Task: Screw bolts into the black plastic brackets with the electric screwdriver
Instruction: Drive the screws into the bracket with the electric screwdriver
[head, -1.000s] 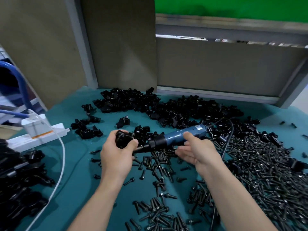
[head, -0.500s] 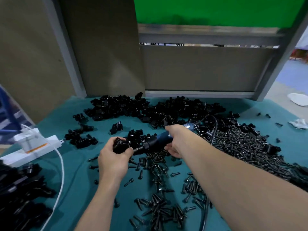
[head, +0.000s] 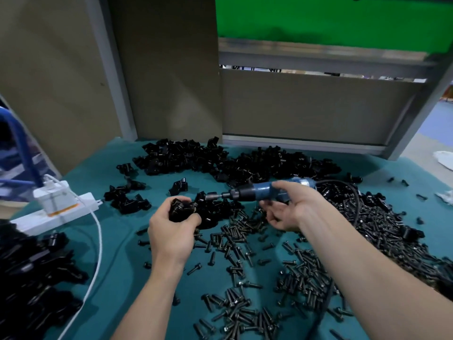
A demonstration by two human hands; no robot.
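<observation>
A black plastic bracket (head: 181, 210) sat in the person's left hand (head: 172, 233), fingers and thumb curled tightly round it, just above the middle of the table. To its right, a blue electric screwdriver (head: 266, 192) lay almost level in the air, its metal bit pointing left toward the bracket, close to it but not touching. The right hand (head: 290, 209) held the tool's body, thumb across the top and fingers curled loosely beneath.

Loose black bolts (head: 232, 233) were scattered on the teal table cover (head: 122, 256) under and in front of both hands, thickening into a dense heap to the right. The screwdriver's black cord (head: 356, 200) curved away over that heap. A long pile of more black brackets (head: 257, 163) ran along the back of the table, below tan panels.

At the left edge lay a white power strip (head: 63, 214) with a white cable (head: 98, 241) trailing toward the viewer. More dark parts (head: 31, 278) were heaped in the near left corner.
</observation>
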